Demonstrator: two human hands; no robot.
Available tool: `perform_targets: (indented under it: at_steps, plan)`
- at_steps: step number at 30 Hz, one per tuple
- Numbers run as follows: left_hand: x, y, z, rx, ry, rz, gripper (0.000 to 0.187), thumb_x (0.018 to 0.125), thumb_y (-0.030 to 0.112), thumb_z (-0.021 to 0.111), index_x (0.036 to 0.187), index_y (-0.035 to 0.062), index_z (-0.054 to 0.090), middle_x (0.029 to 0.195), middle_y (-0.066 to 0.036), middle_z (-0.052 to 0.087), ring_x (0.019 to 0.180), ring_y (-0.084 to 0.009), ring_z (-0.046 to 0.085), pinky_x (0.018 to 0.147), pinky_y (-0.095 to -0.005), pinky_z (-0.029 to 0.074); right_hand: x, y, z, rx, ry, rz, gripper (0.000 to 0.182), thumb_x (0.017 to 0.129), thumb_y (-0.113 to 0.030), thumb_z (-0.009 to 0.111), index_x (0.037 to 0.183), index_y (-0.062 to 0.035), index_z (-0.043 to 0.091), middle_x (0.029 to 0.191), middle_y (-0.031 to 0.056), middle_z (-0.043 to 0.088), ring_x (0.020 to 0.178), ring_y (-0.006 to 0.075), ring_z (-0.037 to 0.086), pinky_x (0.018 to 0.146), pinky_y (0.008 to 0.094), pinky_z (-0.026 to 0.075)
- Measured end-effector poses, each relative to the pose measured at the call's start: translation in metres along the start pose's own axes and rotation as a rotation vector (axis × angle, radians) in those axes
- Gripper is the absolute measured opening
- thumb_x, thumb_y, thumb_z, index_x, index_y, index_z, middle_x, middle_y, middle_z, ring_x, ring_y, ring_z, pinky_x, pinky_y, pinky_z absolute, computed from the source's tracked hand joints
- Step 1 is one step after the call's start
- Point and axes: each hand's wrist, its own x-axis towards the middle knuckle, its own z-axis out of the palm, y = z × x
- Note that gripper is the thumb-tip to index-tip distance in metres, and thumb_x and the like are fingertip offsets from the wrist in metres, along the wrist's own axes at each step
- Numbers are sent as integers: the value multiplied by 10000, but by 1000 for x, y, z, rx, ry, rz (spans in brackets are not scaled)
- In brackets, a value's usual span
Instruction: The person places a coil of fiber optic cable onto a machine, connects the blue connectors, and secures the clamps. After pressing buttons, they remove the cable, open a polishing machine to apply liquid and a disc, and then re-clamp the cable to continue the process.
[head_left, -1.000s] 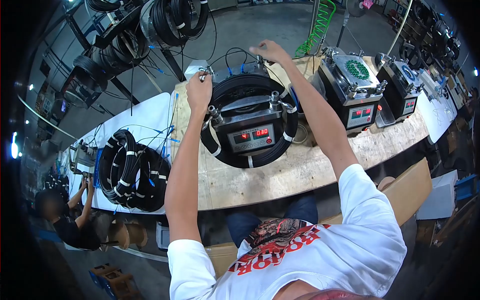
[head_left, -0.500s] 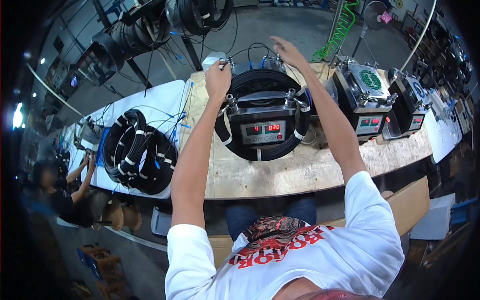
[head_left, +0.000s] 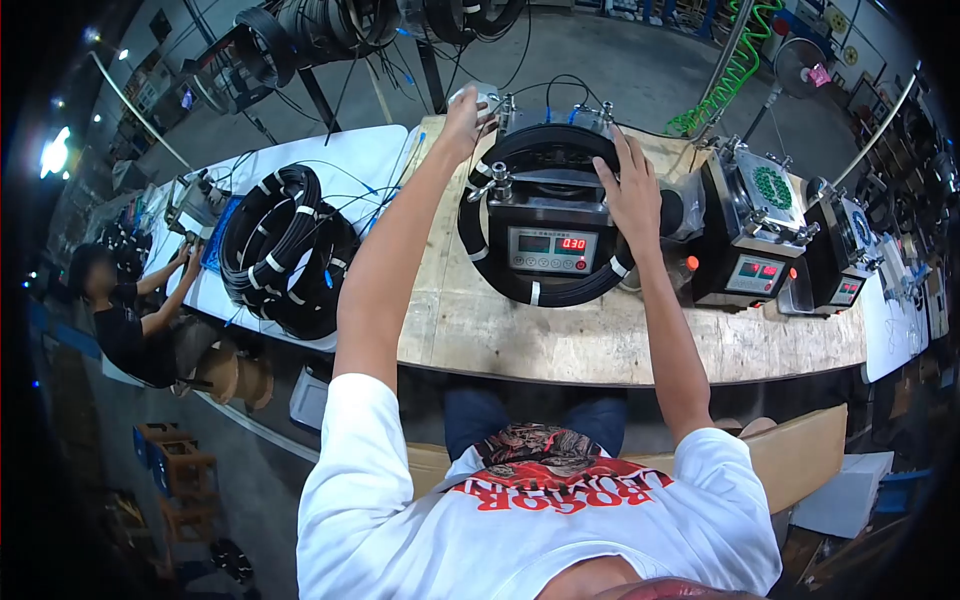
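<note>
Room: Big workshop with a grey floor; a long wooden bench (head_left: 560, 340) runs across the head view.
Landmark: a black box machine (head_left: 545, 235) stands in the middle of the bench, with a small screen showing red numbers on its front.
Cable ring: a black cable coil (head_left: 540, 290) with white tape bands lies around the machine, hanging a bit below the screen.
Left hand: the left hand (head_left: 462, 118) reaches to the far left corner of the machine. Its fingers are curled around a small grey piece there. How tight the hold is cannot be told.
Right hand: the right hand (head_left: 632, 192) lies flat on the right top side of the machine, on the black ring. Its fingers (head_left: 618, 152) are spread wide and hold nothing.
Right of the machine: a second machine (head_left: 745, 235) with a green round thing on top, and past it a third machine (head_left: 845, 255).
Left of the machine: a white table top (head_left: 330, 165) with a pile of black coils (head_left: 285, 250) and thin blue wires.
Far left of the machine: another person in a black shirt (head_left: 125, 330) sits at the white table with both hands up on it.
Behind the machine: more black coils hang on racks (head_left: 330, 25), and a green curly hose (head_left: 730, 70) hangs down.
Below the machine: the person wears a white shirt (head_left: 540, 530) with red letters.
</note>
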Motion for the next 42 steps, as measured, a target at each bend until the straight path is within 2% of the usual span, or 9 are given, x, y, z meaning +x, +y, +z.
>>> perform_targets:
  at_steps: [1,4,8,13,17,26,29,35,42]
  plan:
    - [15,-3,-9,75,-54,-15,366,1083,417,473,1259,104,545,1141,-64,589,892,-181,584,730,-354,570,1,0,1,25,6,21,629,1014,-479,555,1534,-151,420,1471,179,495,1275,397,535,1031,503,468]
    - [49,-11,-26,99,-234,-99,342,1089,418,468,1240,123,552,1141,-17,597,926,-162,601,740,-380,576,2,2,1,47,3,20,647,1014,-491,552,1532,-128,416,1467,193,498,1280,408,534,1034,498,471]
    - [69,-25,-18,114,-206,-101,326,1100,268,485,1406,203,577,1222,40,675,1041,-154,593,864,-411,499,3,0,0,102,-4,71,680,996,-519,573,1529,-124,422,1478,208,489,1293,418,536,1040,497,472]
    - [68,-37,-16,-107,-165,-130,313,1079,150,507,1369,199,617,1261,26,701,1127,-95,639,871,-294,518,7,-12,-8,129,-51,160,749,948,-545,637,1528,-118,431,1493,199,486,1314,401,538,1059,473,465]
    - [60,-54,-14,-406,-272,-9,290,1065,202,562,1322,85,626,1285,-39,706,1107,-91,661,822,-220,496,7,-14,-10,155,-60,182,781,929,-558,653,1537,-124,425,1500,190,487,1335,387,528,1073,462,454]
    - [92,-43,-3,-22,-104,-23,313,974,391,713,1105,107,692,953,-3,689,873,-136,638,770,-319,522,9,-11,-7,158,-76,195,797,915,-595,650,1526,-126,445,1472,188,507,1318,385,535,1063,464,458]
    - [82,-47,-2,-256,-84,0,347,1014,287,670,1176,-16,626,995,-120,723,850,-175,694,677,-340,541,9,-12,-9,170,-88,226,801,911,-600,653,1528,-134,445,1451,189,525,1299,382,551,1054,462,464]
    - [98,-61,-2,-80,-225,199,380,1040,326,620,1178,-28,635,1059,-133,738,857,-186,693,723,-349,565,10,-18,-15,234,-140,295,801,895,-597,665,1546,-192,432,1437,191,550,1264,360,595,1054,448,468]
    - [46,-23,12,122,-591,-135,731,1047,653,352,1356,49,626,1266,-112,683,1146,-228,647,989,-377,534,12,-17,-15,207,-133,272,781,897,-595,661,1534,-196,446,1406,190,572,1228,361,614,1026,445,484]
